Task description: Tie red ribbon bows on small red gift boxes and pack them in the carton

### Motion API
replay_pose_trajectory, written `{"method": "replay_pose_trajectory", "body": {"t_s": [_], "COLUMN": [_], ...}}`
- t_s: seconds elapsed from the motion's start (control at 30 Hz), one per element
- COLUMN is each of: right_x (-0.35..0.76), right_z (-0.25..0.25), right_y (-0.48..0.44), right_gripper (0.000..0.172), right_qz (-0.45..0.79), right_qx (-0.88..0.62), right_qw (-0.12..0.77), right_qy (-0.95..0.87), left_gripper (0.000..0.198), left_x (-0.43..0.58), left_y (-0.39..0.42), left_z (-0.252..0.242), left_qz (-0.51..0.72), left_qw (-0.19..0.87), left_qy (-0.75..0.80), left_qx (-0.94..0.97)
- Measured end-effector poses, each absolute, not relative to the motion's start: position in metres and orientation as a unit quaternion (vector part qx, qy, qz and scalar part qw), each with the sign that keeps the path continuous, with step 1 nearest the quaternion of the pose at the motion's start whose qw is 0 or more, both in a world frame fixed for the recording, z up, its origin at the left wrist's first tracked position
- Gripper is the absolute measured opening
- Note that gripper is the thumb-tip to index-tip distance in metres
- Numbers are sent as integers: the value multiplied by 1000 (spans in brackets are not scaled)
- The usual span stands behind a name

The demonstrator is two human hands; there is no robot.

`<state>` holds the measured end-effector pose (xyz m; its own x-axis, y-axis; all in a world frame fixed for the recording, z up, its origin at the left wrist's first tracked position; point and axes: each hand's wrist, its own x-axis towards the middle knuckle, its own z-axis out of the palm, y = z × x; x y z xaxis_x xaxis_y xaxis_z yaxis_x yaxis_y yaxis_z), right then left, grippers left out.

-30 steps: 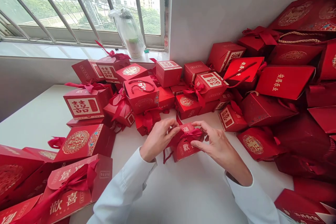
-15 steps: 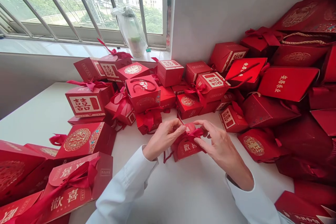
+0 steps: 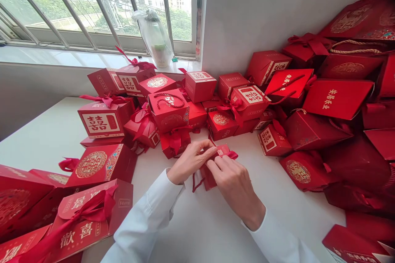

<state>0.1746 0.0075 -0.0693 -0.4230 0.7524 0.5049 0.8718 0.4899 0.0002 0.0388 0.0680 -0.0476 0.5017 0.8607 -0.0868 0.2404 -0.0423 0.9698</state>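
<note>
Far left: a large box (image 3: 103,234) with a wide ribbon (image 3: 100,207) across it; behind it, a box with a round gold emblem (image 3: 108,166). Both unchanged against 0.5 s earlier. On the windowsill (image 3: 108,61), a bottle in clear plastic (image 3: 159,43), same place as before.

Left hand (image 3: 189,162): position nearly the same as 0.5 s earlier, at the upper left of the small red box. Thumb and index finger brought close together over its edge; cannot tell whether ribbon is pinched between them. A dark red cord (image 3: 198,183) shows at the box's left side, below this hand.

Small red box (image 3: 210,180): on the white table (image 3: 203,230), in front of the person, between and beneath the two hands; location unchanged. Its front lettering, readable before, is now covered. A loop of its red bow (image 3: 233,155) shows above the right knuckles.

Right hand (image 3: 234,183): main change. Previously at the box's right side, thumb and fingers spread around the bow; now across the front, back of the hand uppermost, fingers bent, their tips beside the left thumb. Grip hidden; cannot tell what they hold.

Far right: heaped red boxes (image 3: 338,96), arrangement unchanged.
</note>
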Motion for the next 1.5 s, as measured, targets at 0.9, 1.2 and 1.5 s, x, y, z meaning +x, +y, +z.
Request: {"method": "replay_pose_trajectory", "body": {"t_s": [0.9, 1.2, 1.5], "right_x": [211, 229, 220], "right_z": [-81, -84, -76], "right_y": [-11, 13, 28], "right_gripper": [22, 24, 13], "right_qz": [202, 277, 312], "right_qx": [-418, -584, -588], "right_qw": [367, 471, 424], "right_qy": [-806, -600, -614], "left_gripper": [32, 38, 33], "left_x": [39, 39, 46], "left_y": [72, 75, 72], "left_z": [-56, -58, -64], "left_qz": [300, 289, 308], "left_qw": [648, 599, 582], "left_qy": [366, 379, 370], "left_qx": [597, 644, 655]}}
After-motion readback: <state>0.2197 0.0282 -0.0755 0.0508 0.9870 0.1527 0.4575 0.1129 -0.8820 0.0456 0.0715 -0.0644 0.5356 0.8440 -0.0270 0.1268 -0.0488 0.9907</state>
